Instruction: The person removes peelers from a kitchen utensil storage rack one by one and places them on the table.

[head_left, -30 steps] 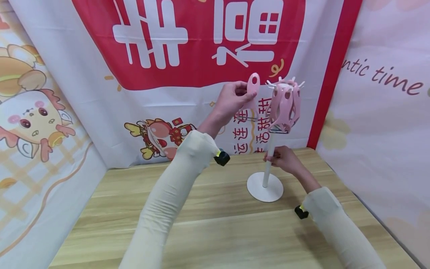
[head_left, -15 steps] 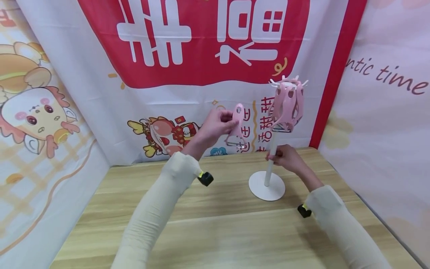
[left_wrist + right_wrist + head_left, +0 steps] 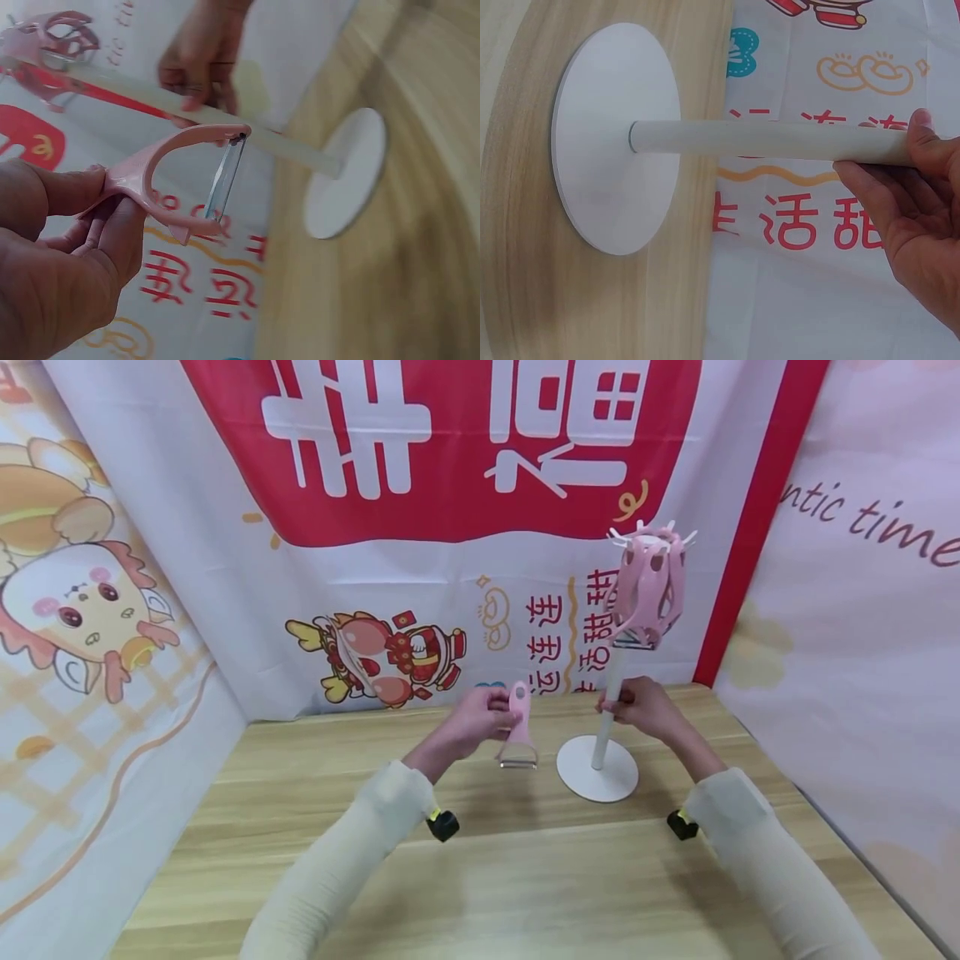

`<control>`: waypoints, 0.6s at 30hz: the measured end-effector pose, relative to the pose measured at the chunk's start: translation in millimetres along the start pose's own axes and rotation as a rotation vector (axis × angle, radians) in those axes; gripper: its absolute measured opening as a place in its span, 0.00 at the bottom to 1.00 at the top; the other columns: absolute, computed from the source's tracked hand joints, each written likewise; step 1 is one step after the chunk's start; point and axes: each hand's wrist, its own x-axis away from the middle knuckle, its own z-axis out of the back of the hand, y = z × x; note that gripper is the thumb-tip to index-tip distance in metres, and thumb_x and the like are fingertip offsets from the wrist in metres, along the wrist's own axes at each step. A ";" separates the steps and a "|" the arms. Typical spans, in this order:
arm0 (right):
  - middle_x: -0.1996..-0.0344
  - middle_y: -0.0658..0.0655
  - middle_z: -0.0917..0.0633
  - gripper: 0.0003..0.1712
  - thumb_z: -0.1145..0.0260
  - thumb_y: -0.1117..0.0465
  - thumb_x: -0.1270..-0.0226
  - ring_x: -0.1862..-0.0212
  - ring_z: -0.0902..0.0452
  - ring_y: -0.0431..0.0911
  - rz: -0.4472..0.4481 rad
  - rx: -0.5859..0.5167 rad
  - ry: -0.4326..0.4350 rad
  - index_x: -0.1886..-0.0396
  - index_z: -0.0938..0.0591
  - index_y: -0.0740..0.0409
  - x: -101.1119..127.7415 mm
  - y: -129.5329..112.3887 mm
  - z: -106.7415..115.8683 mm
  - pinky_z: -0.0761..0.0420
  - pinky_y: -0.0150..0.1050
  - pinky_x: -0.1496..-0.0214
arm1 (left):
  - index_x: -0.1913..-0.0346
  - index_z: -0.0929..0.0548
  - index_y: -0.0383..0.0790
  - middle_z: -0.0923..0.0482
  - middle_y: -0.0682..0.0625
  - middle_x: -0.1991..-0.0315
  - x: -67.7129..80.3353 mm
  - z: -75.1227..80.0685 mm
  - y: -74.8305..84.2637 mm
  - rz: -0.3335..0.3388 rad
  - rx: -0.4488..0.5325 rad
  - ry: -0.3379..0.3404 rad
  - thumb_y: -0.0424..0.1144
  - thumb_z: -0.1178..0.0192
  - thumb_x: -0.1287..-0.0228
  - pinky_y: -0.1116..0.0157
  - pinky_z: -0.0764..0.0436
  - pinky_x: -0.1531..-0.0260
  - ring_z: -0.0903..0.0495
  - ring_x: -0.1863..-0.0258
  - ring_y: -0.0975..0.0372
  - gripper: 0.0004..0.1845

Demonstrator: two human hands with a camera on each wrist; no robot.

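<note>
My left hand (image 3: pixel 480 720) pinches a pink Y-shaped peeler (image 3: pixel 520 724) by its handle, blade end down, over the table left of the stand. In the left wrist view the metal blade (image 3: pixel 225 176) spans the peeler's two prongs. My right hand (image 3: pixel 642 706) grips the white pole (image 3: pixel 780 141) of an upright stand partway up. Its round white base (image 3: pixel 577 770) rests on the table. Around the top, several more pink peelers (image 3: pixel 651 581) hang from white hooks (image 3: pixel 678 537), their blades downward.
The wood-grain table (image 3: pixel 480 893) stretches across the front. Behind it hangs a printed red and white cloth (image 3: pixel 450 452), with more printed cloth (image 3: pixel 862 610) along the right and left sides.
My left hand has carried the peeler away from the stand's top, down and to the left, to just above the table. The right hand keeps its hold on the pole.
</note>
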 end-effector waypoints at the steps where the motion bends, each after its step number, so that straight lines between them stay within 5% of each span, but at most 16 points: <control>1: 0.59 0.67 0.12 0.06 0.35 0.67 0.30 0.57 0.15 0.55 -0.001 0.001 0.003 0.58 0.16 0.66 -0.1 -0.3 -0.3 0.11 0.42 0.57 | 0.39 0.27 0.27 0.21 0.35 0.47 0.4 -1.5 -8.2 0.018 -0.001 -0.006 0.25 0.43 0.32 0.59 0.14 0.52 0.17 0.56 0.55 0.19; 8: 0.57 0.68 0.12 0.07 0.36 0.68 0.30 0.54 0.15 0.58 -0.027 -0.009 -0.001 0.56 0.17 0.67 -1.1 0.2 -0.2 0.12 0.47 0.53 | 0.36 0.29 0.29 0.21 0.37 0.47 3.2 -9.5 -58.0 0.125 -0.006 -0.011 0.27 0.42 0.31 0.60 0.13 0.54 0.17 0.55 0.55 0.22; 18: 0.57 0.68 0.12 0.07 0.35 0.67 0.30 0.54 0.15 0.57 -0.026 -0.004 -0.005 0.56 0.17 0.67 -3.0 0.8 -0.7 0.12 0.46 0.53 | 0.42 0.26 0.28 0.17 0.38 0.55 4.4 -21.8 -103.5 0.197 -0.008 -0.010 0.26 0.43 0.31 0.63 0.13 0.58 0.15 0.64 0.58 0.16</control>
